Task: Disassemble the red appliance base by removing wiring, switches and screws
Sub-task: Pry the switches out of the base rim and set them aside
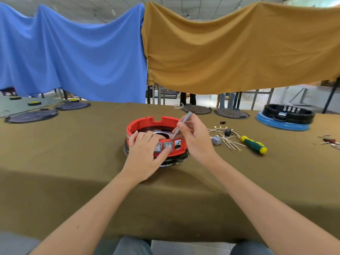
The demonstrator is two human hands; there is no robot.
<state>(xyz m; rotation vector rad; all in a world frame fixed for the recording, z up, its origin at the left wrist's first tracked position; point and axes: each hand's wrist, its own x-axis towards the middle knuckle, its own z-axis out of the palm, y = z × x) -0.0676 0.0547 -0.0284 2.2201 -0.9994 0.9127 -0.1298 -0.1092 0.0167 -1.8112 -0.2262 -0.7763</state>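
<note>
Nearest the camera, two bare forearms reached over the near edge of the olive-covered table (55, 181). The left hand (147, 151) gripped the near wall of the red appliance base (145, 123), fingers curled over its rim and the thumb pressed against a grey switch (168, 145) set in that wall. The right hand (195, 137) pinched a slim grey tool (181, 126), held tilted, with its tip down at the rim just above that switch. The base sat about midway along the table, between its near and far edges. To its right lay loose wires with small switch blocks (223, 138) and, just beside them, a green-and-yellow screwdriver (254, 144). A black-and-blue base (287, 116) stood near the far right edge.
</note>
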